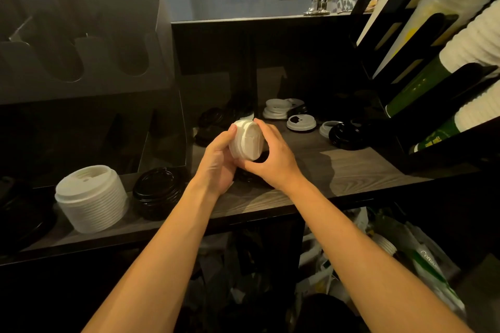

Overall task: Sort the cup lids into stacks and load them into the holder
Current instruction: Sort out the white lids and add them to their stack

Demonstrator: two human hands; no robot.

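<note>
Both hands (pixel 219 162) (pixel 273 159) gripping white lids (pixel 247 142)

Matt plastic on the small white lid stack (pixel 247 140) and the ribbed tall white lid stack (pixel 90 199); glossy black plastic on the black lid stack (pixel 157 192); matt grey wood grain across the counter (pixel 351 167); dull dark holder (pixel 81 48); shiny metal fitting (pixel 320 4)

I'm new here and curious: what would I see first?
Two hands meet in the middle: the left hand and right hand hold a few white lids above the counter. At lower left, a tall white stack stands beside a black stack.
</note>
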